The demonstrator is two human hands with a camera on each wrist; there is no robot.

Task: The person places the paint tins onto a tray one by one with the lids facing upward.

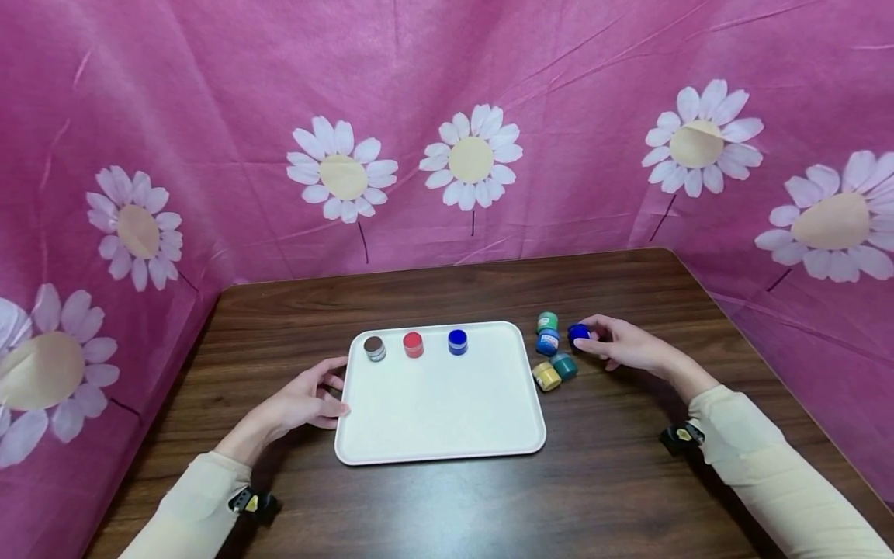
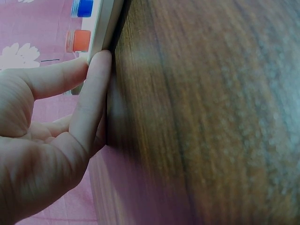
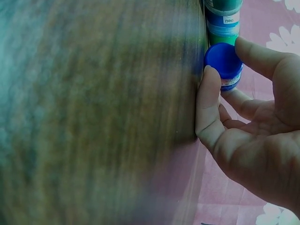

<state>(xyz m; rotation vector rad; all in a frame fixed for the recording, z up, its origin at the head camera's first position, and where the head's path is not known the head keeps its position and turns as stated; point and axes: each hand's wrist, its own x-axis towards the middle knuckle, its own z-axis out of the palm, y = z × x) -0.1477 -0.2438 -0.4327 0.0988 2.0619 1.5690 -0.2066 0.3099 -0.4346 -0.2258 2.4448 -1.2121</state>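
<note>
- Right hand (image 1: 632, 345): thumb and fingertips were pinched round a dark blue jar (image 1: 578, 334), so just a jar-wide gap between them. Its lid faced the right wrist camera; couldn't tell if its base was on the table.
- That jar was over toward the right edge of the wooden tabletop (image 1: 447, 512), just beside the loose jars.
- Left hand (image 1: 303, 400): thumb and fingers were bent and a bit spread, holding the left edge of a white tray (image 1: 440, 411). Couldn't tell how firm that grip was.
- Loose bunch off the tray's right edge: a green jar (image 1: 548, 322) against a lighter blue jar (image 1: 548, 342), then a teal jar (image 1: 563, 366) against a yellow jar (image 1: 547, 377), the yellow one right by the rim.
- On the tray, along its far edge: a brown jar (image 1: 375, 348) near the far left corner, a red jar (image 1: 413, 345) next, then another blue jar (image 1: 457, 342) further right, all upright and spaced apart.
- Both arms had cream sleeves (image 1: 754, 450).
- Past the tabletop's far edge hung pink cloth (image 1: 230, 93) with big white daisies (image 1: 471, 159).
</note>
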